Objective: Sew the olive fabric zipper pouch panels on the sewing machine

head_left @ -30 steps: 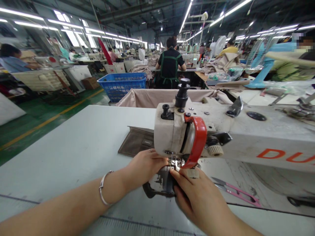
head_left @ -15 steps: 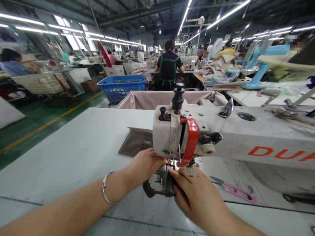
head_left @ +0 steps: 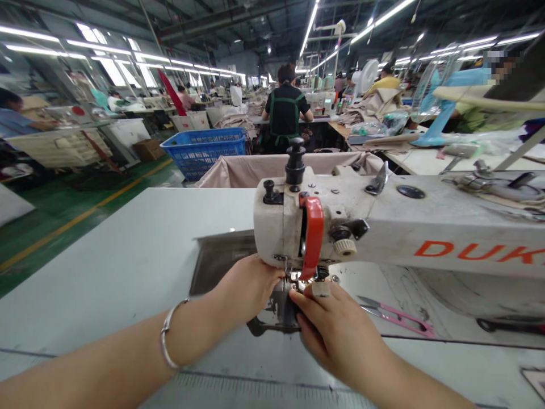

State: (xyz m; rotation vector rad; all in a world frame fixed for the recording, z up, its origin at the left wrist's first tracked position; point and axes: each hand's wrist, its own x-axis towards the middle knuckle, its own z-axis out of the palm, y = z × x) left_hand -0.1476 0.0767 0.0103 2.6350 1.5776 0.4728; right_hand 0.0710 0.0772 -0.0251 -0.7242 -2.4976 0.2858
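At sewing machine (head_left: 272,218) | left hand (head_left: 242,289), right hand (head_left: 340,324): fingers part-curled, hold unclear | brown panel (head_left: 213,264) beyond left fingers

Above and beyond the fingers (head_left: 309,307), the sewing machine (head_left: 272,221) is coated in off-white, lettered in orange and fitted with a red-orange bar (head_left: 314,238). Dark grey-brown is shown by the blurred flat piece (head_left: 215,262) to their left. The tabletop (head_left: 128,255) around them is coloured pale grey-blue (its ruler strip (head_left: 238,384) is patterned with fine dark ticks). Pink is borne by the snips' handles (head_left: 386,310) to their right.
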